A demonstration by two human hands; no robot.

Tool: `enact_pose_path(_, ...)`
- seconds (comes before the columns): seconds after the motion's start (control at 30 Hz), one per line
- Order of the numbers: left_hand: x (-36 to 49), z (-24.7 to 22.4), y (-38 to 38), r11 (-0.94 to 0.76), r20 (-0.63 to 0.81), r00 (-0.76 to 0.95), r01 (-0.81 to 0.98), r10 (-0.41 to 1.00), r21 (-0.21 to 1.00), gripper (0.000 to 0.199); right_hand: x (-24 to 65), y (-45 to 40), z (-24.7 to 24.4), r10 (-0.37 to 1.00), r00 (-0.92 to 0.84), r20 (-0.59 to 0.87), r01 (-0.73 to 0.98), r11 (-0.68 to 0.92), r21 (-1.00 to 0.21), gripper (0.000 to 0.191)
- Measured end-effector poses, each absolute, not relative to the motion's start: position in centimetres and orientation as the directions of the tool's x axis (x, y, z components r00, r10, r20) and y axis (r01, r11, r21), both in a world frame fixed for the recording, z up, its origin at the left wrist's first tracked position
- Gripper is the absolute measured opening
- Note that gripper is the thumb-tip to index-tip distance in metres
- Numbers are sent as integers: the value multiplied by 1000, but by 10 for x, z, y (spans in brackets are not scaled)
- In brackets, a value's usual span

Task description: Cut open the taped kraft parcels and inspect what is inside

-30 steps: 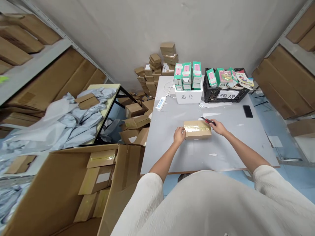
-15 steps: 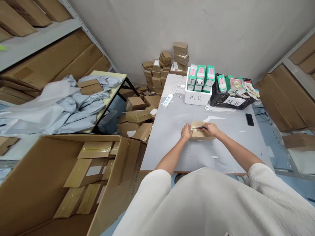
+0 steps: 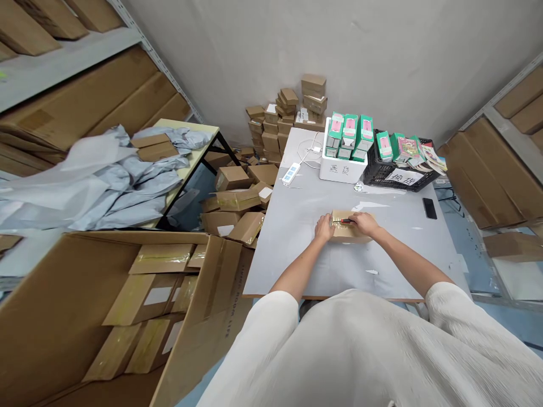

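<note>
A small brown cardboard box (image 3: 348, 234) with shiny clear tape on top lies on the grey table (image 3: 288, 243). My left hand (image 3: 324, 228) is closed on the box's left end, thumb near the top edge. In my right hand (image 3: 363, 223) is a red-and-black utility knife (image 3: 346, 220), held low over the taped top and pointing left towards my left hand. Its tip is too small to tell whether it touches the tape.
Behind the box stand a white bin (image 3: 341, 170) of green-and-pink boxes and a black crate (image 3: 377, 176) of books. A power strip (image 3: 291, 173) and a phone (image 3: 430, 208) lie on the table. A large open carton (image 3: 220, 282) holding taped boxes is at the left.
The view has shifted slightly. My hands, the knife and the box keep nearly the same places relative to each other; the knife still lies over the tape.
</note>
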State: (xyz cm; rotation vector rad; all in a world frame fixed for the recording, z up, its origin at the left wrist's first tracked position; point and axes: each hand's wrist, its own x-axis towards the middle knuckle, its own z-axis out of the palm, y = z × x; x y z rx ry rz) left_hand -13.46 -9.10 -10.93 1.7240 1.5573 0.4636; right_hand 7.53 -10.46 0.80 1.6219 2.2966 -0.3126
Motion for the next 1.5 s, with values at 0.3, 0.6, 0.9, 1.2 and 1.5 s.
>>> enact_pose_path(0.3, -135, -116, -90, -56, -123, 232, 642, 965, 765, 39, 69, -107, 10, 873, -301, -384, 936, 348, 57, 37)
enact_pose_path(0.6, -136, -118, -88, -63, -119, 234, 648, 965, 759, 37, 60, -105, 11, 861, -302, -408, 928, 364, 83, 35)
enact_pose_path(0.9, -136, -113, -91, -48, -150, 231, 678, 961, 733, 41, 66, -101, 10, 858, -295, -421, 928, 362, 88, 38)
enact_pose_path(1.2, -139, -104, -89, -56, -186, 248, 726, 951, 685, 41, 78, -102, 9, 862, -258, -436, 938, 332, 102, 34)
enact_pose_path(1.5, -140, -95, -90, -39, -230, 236, 774, 944, 632, 44, 126, -110, 5, 871, -194, -452, 949, 284, 139, 35)
